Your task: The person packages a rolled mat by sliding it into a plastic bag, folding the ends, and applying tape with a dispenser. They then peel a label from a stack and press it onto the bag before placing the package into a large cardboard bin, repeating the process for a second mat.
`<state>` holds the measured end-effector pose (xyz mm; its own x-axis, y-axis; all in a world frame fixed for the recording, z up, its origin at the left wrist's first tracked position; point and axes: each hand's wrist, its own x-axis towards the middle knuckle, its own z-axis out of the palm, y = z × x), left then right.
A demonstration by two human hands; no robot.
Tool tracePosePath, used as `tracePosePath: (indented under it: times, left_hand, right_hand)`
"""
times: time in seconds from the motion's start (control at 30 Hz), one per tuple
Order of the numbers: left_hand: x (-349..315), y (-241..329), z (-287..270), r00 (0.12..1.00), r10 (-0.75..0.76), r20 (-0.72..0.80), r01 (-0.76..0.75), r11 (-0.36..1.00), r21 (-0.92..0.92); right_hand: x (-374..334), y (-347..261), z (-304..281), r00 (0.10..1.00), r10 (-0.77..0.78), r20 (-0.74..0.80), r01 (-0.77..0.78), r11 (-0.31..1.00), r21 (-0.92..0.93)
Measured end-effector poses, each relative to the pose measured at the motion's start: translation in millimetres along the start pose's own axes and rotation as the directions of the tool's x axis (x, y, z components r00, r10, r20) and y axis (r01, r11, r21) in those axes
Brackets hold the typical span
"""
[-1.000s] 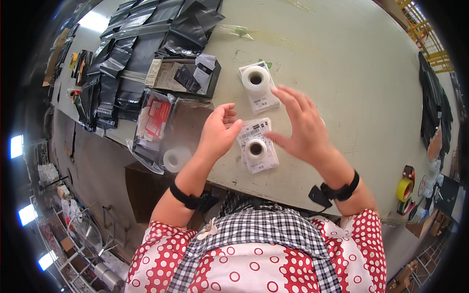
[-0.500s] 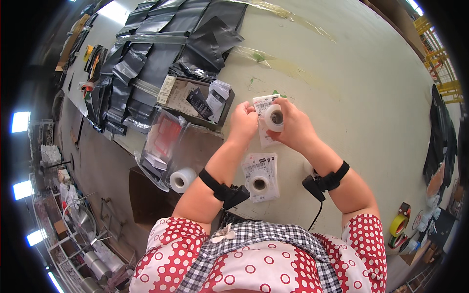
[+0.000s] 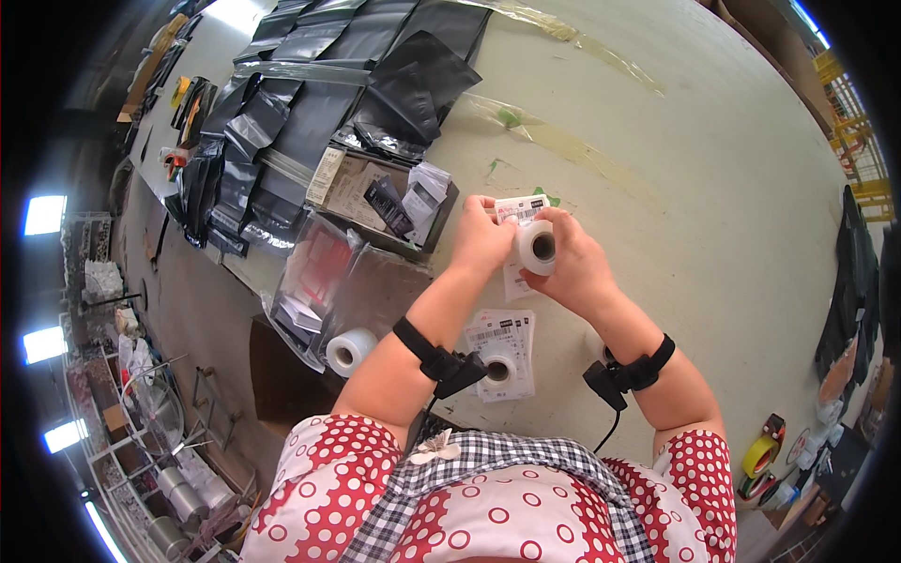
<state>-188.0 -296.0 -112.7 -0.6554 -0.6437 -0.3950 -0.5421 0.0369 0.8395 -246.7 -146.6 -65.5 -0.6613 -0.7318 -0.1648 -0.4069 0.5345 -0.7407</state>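
My right hand (image 3: 580, 265) grips a roll of clear film (image 3: 538, 247), its hollow core facing up toward me. Close against the roll's left side, my left hand (image 3: 483, 236) is closed, thumb and fingers pinched together. What it pinches is too small to make out. Beneath both hands lies a stack of white printed labels (image 3: 522, 207), partly covered by the roll and fingers. Nearer to me, a second stack of labels (image 3: 511, 328) rests on the table, and another clear film roll (image 3: 497, 370) stands on it, partly behind the left forearm's strap device.
Left of my hands sits an open box (image 3: 441, 225) with cards and papers. Black plastic bags (image 3: 319, 113) spread behind it. A clear bag (image 3: 314, 267) and another film roll (image 3: 351, 350) lie by the left table edge. Yellow tape (image 3: 762, 455) is at right.
My left hand's thumb and fingers have moved right, up to the roll's side. The roll has shifted slightly toward me in my right hand. The whole view has also shifted a little.
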Motion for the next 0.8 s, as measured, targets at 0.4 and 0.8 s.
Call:
tracePosePath:
  times: [0.4,0.8]
  left_hand:
    - [-141,42,-164,0.956,0.275,-0.104,-0.291,0.829,-0.478]
    - [-270,205,-661,0.847,0.327,-0.419,-0.136,0.896,0.423]
  right_hand:
    - [-26,5,-36,0.989,0.045,-0.140,-0.069,0.983,-0.168]
    - [-104,-43,-116,0.969,-0.068,-0.236,0.024,0.982,-0.187]
